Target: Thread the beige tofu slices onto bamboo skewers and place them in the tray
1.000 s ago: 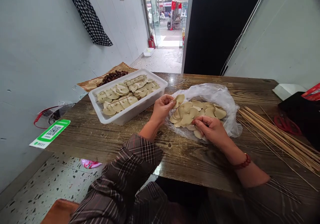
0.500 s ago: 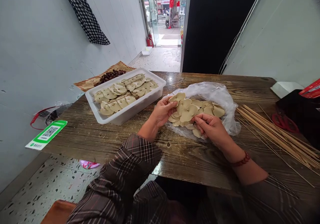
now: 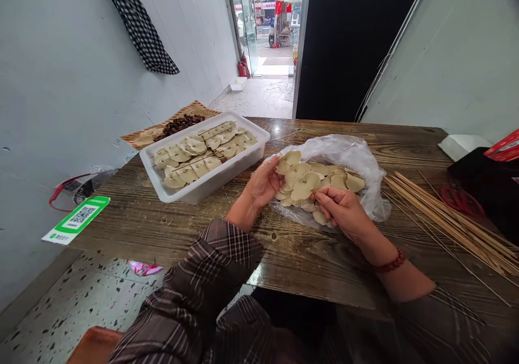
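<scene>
My right hand (image 3: 340,210) is closed in a pinch on the end of a thin bamboo skewer (image 3: 313,193). Several flat, round beige slices (image 3: 305,185) are threaded along it, overlapping one another. My left hand (image 3: 263,185) holds the far end, thumb and fingers at the edge of the last beige slice (image 3: 288,161). Beneath the skewered row, more loose slices (image 3: 352,182) lie in an open clear plastic bag (image 3: 357,150). To the left, a white plastic tub (image 3: 194,195) contains rows of similar slices on skewers (image 3: 203,165).
Loose bamboo skewers (image 3: 450,218) lie at the right, beside red-handled scissors (image 3: 462,200) and a black container (image 3: 470,174). Dark red dried fruits (image 3: 180,126) rest on paper behind the tub. A green QR-code card (image 3: 79,219) sits at the table's left edge.
My left thumb and fingers have shifted slightly at the end slice, the thumb now nearer its edge. My right hand stays at the skewer's near end.
</scene>
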`<state>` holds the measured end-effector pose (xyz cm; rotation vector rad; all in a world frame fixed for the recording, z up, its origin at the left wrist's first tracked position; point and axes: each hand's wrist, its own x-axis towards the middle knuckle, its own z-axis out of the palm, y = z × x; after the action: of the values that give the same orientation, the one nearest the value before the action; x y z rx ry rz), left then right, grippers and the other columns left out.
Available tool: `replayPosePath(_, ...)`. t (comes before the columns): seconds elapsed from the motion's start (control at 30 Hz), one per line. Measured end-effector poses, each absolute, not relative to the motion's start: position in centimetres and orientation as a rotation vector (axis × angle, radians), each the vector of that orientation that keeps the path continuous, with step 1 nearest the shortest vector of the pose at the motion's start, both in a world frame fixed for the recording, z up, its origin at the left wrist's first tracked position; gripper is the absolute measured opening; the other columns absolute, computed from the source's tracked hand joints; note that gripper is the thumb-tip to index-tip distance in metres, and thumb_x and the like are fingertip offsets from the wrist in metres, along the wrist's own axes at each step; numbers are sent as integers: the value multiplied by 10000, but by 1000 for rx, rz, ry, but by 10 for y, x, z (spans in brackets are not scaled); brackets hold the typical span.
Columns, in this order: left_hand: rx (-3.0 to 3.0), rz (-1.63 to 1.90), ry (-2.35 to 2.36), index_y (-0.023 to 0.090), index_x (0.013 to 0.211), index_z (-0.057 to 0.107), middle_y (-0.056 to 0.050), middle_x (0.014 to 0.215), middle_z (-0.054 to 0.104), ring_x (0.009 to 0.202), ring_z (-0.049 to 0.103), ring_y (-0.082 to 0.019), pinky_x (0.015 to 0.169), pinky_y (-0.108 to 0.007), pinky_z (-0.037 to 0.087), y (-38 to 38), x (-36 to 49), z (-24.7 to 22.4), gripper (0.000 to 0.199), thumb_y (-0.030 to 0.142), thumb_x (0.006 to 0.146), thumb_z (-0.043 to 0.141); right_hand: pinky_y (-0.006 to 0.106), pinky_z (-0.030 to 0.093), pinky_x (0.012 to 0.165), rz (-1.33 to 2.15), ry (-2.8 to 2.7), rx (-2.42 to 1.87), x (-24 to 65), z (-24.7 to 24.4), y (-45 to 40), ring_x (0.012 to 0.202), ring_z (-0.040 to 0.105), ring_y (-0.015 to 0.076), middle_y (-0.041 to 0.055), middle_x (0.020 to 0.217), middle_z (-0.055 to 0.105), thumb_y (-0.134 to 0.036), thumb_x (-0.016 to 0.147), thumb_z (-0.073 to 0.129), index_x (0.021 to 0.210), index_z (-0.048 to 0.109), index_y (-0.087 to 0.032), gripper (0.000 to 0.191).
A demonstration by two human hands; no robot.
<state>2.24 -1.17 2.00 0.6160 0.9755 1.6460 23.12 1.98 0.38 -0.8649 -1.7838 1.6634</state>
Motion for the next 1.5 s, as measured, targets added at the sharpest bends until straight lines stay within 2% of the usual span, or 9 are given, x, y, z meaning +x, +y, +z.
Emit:
replayPosePath(0.17, 704, 1538, 839, 172, 946, 700, -93, 922, 745, 988, 702, -254, 790, -335, 594, -12, 28, 20, 319, 407, 745, 780, 219, 275, 392, 1493, -1938, -873, 230, 4, 19, 398, 359, 80, -52, 477, 475, -535, 893, 554, 869, 669, -162, 391)
replayPosePath(0.5, 669, 1661, 918, 185, 919, 695, -78, 888, 745, 994, 704, -255, 769, -329, 603, -12, 22, 29, 256, 374, 764, 772, 278, 389, 540, 980, -2216, -889, 232, 4, 21, 511, 545, 152, -2, 522, 591, -390, 929, 512, 902, 743, -177, 315)
replayPosePath(0.63, 652, 1642, 904, 166, 928, 688, -79, 883, 745, 979, 708, -248, 781, -317, 604, -13, 28, 26, 265, 335, 749, 788, 290, 431, 607, 913, -2276, -838, 231, 1, 21, 633, 633, 177, 40, 714, 720, -340, 940, 495, 952, 742, -185, 293)
replayPosePath(0.73, 626, 1631, 892, 155, 948, 686, -76, 893, 749, 980, 710, -238, 816, -311, 598, -13, 31, 23, 266, 304, 750, 784, 292, 445, 647, 891, -2290, -822, 230, -2, 20, 695, 662, 183, 49, 818, 754, -306, 938, 494, 940, 733, -184, 268)
replayPosePath(1.0, 617, 1615, 866, 144, 921, 707, -74, 874, 754, 981, 710, -246, 840, -311, 592, -11, 37, 19, 213, 254, 750, 770, 281, 441, 645, 867, -2282, -833, 229, -4, 22, 672, 657, 174, 35, 761, 740, -285, 942, 493, 915, 717, -183, 248)
replayPosePath(1.17, 622, 1598, 883, 153, 899, 704, -59, 833, 743, 951, 713, -242, 796, -303, 600, -10, 39, 19, 208, 260, 739, 782, 274, 447, 666, 867, -2248, -812, 227, -6, 22, 709, 668, 174, 46, 818, 753, -262, 938, 490, 942, 716, -180, 241)
replayPosePath(1.33, 653, 1573, 909, 164, 943, 693, -55, 873, 740, 902, 715, -212, 756, -277, 590, -10, 39, 19, 234, 285, 760, 774, 263, 406, 574, 922, -2210, -822, 226, 0, 20, 565, 585, 151, 1, 582, 636, -300, 934, 502, 922, 718, -178, 249)
replayPosePath(1.5, 693, 1636, 1015, 173, 1024, 655, -55, 916, 736, 764, 700, -140, 726, -256, 566, -8, 26, 18, 306, 366, 802, 740, 250, 368, 489, 1040, -1976, -859, 235, 12, 23, 451, 476, 116, -37, 510, 535, -354, 930, 520, 982, 708, -172, 267)
